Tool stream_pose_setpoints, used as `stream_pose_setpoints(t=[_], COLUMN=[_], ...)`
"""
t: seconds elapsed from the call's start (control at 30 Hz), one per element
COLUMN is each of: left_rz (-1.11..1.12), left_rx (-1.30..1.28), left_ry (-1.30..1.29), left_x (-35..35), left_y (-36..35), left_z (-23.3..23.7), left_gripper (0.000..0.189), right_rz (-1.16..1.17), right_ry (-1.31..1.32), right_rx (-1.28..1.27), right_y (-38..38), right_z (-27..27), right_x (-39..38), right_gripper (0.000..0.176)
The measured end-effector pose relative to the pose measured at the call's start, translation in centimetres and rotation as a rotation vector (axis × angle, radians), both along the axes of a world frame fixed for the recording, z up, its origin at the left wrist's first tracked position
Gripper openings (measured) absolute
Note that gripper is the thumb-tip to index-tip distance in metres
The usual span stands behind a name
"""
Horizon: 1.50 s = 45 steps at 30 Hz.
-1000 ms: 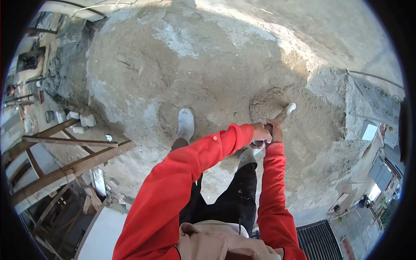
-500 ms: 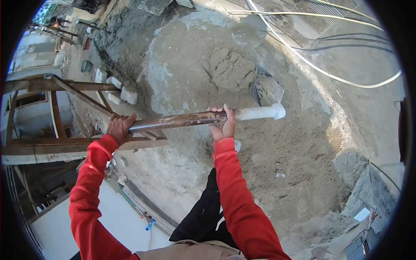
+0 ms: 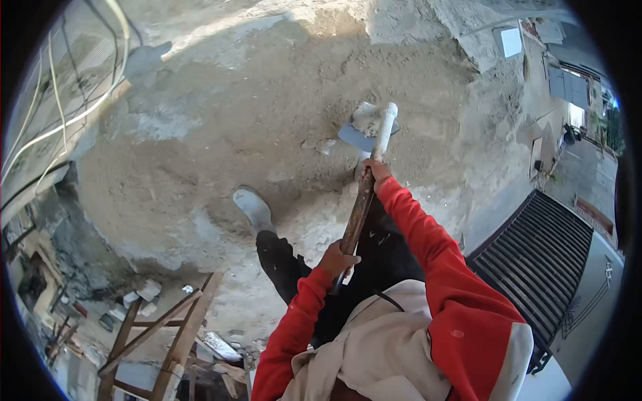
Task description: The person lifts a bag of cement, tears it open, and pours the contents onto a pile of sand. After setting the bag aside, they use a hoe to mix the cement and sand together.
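Observation:
My left hand (image 3: 339, 259) is closed round the lower part of the brown wooden handle of a hoe (image 3: 358, 212), in front of my dark trousers. Higher up, just below the handle's white end section, my right hand (image 3: 378, 172) grips the same shaft. The hoe slants up and slightly right, away from my body. Beyond its white end a flat grey blade (image 3: 356, 138) shows, with a pale grey lump (image 3: 368, 119) on it. Below and around it spreads sandy, greyish-brown material (image 3: 281, 127). My grey boot (image 3: 253, 208) stands on it to the left.
A wooden frame (image 3: 177, 347) of crossed boards stands at lower left, near pale broken blocks (image 3: 148, 289). White hoses (image 3: 70, 120) run along the upper left. A black slatted metal panel (image 3: 535, 250) is at right, beside a pale wall.
My view has turned right, so the wooden frame sits lower. The hoe has swung from lying nearly level across to pointing away from me. Both hands still hold it.

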<state>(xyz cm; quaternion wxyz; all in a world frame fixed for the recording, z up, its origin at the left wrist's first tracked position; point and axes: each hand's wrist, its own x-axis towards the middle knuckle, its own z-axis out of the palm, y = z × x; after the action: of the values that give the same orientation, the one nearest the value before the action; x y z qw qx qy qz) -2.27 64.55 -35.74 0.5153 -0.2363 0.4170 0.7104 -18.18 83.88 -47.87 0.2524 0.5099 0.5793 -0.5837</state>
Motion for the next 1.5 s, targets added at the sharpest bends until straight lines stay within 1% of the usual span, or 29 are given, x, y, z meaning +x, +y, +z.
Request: stream_pose_setpoints(t=[0.03, 0.1, 0.13, 0.17, 0.2, 0.27, 0.3, 0.37, 0.43, 0.47, 0.5, 0.53, 0.6, 0.67, 0.73, 0.8, 0.83, 0.87, 0.93, 0.97, 1.07, 1.1, 1.17, 1.23, 1.37, 1.4, 1.43, 1.47, 1.5], left_rz=[0.016, 0.032, -0.004, -0.049, -0.059, -0.111, -0.130, -0.039, -0.024, 0.015, 0.052, 0.082, 0.105, 0.169, 0.211, 0.266, 0.249, 0.266, 0.325, 0.309, 0.291, 0.270, 0.284, 0.260, 0.311, 0.255, 0.123, 0.077, -0.089], left_rx=[0.007, 0.044, 0.062, 0.092, 0.092, 0.074, 0.096, 0.154, 0.128, 0.114, 0.094, 0.072, -0.035, -0.031, -0.011, -0.033, -0.012, -0.005, 0.014, -0.011, 0.158, 0.232, 0.212, 0.179, -0.107, -0.228, -0.443, -0.626, -0.871], left_ry=[0.002, 0.019, 0.071, 0.104, 0.109, 0.251, 0.287, 0.297, 0.220, 0.165, 0.138, 0.095, 0.049, -0.030, -0.063, -0.146, -0.139, -0.133, -0.184, -0.160, -0.126, -0.141, -0.135, -0.134, -0.111, -0.166, -0.110, -0.131, 0.078], left_x=[-2.5, -8.9, -12.1, -15.7, -18.9, -25.7, -27.9, -31.2, -32.5, -32.6, -32.1, -30.6, -27.1, -24.0, -22.6, -22.5, -22.4, -22.1, -21.7, -21.8, -22.5, -22.0, -19.9, -16.2, -3.5, 0.2, 4.6, 8.2, 12.6], left_y=[3.6, 10.2, 12.5, 14.9, 17.1, 20.8, 22.3, 24.1, 25.1, 25.2, 24.9, 24.2, 21.9, 19.4, 17.5, 15.5, 14.6, 14.2, 13.8, 13.0, 7.1, 4.4, -1.5, -8.0, -20.9, -23.9, -26.5, -28.5, -30.8], left_z=[-1.4, -4.8, -6.7, -8.5, -10.1, -13.2, -15.2, -18.5, -19.5, -19.4, -18.8, -17.9, -16.0, -13.9, -11.6, -10.5, -10.5, -10.7, -10.9, -10.7, -11.0, -10.5, -7.4, -4.0, 4.4, 6.1, 6.9, 7.9, 8.6], left_gripper=[0.029, 0.028, 0.028, 0.028, 0.028, 0.029, 0.029, 0.030, 0.030, 0.030, 0.030, 0.030, 0.029, 0.026, 0.025, 0.024, 0.024, 0.024, 0.024, 0.025, 0.026, 0.026, 0.027, 0.030, 0.038, 0.038, 0.039, 0.040, 0.039], right_rz=[-0.007, -0.043, 0.016, 0.106, 0.033, -0.016, -0.006, 0.007, 0.036, 0.091, 0.155, 0.259, 0.242, 0.298, 0.315, 0.325, 0.245, 0.262, -0.009, 0.024, 0.058, 0.181, 0.141, 0.154, 0.007, -0.020, 0.003, -0.014, -0.133], right_ry=[-0.018, 0.150, 0.211, 0.231, 0.323, 0.431, 0.451, 0.440, 0.427, 0.333, 0.233, 0.142, 0.085, 0.042, -0.010, 0.029, 0.001, 0.006, -0.037, -0.062, 0.062, 0.117, 0.141, 0.198, -0.032, 0.007, -0.046, -0.083, -0.231], right_rx=[0.013, 0.084, 0.117, 0.175, 0.191, 0.285, 0.356, 0.337, 0.303, 0.290, 0.264, 0.114, 0.195, 0.110, 0.094, -0.212, -0.252, -0.246, -0.310, -0.471, -0.314, -0.291, -0.225, -0.282, -0.530, -0.562, -0.665, -0.742, -0.846], right_y=[2.5, 8.3, 10.8, 14.4, 15.4, 18.8, 19.4, 20.5, 20.6, 20.5, 19.9, 19.5, 15.1, 12.0, 9.9, 8.6, 8.2, 8.0, 7.2, 8.9, 4.4, 2.3, -4.3, -10.3, -26.6, -31.5, -35.4, -38.5, -40.8], right_z=[1.0, -2.1, -2.4, -5.0, -4.7, -7.7, -8.2, -10.4, -12.3, -12.8, -13.6, -14.2, -12.7, -11.6, -11.0, -11.5, -12.2, -13.0, -13.1, -15.8, -14.5, -13.1, -7.8, -5.7, -1.8, -0.1, 1.7, 2.9, 3.7], right_x=[-3.2, -8.8, -11.7, -14.0, -16.8, -21.7, -23.5, -25.2, -25.8, -26.0, -26.0, -25.1, -21.5, -18.7, -16.4, -15.4, -15.2, -15.4, -16.5, -16.7, -17.2, -16.9, -15.5, -12.6, -5.9, -1.9, 1.8, 5.1, 8.0], right_gripper=[0.010, 0.010, 0.013, 0.020, 0.026, 0.029, 0.029, 0.030, 0.031, 0.033, 0.034, 0.037, 0.036, 0.047, 0.042, 0.037, 0.035, 0.035, 0.027, 0.018, 0.011, 0.007, 0.005, 0.014, 0.012, 0.013, 0.013, 0.013, 0.013])
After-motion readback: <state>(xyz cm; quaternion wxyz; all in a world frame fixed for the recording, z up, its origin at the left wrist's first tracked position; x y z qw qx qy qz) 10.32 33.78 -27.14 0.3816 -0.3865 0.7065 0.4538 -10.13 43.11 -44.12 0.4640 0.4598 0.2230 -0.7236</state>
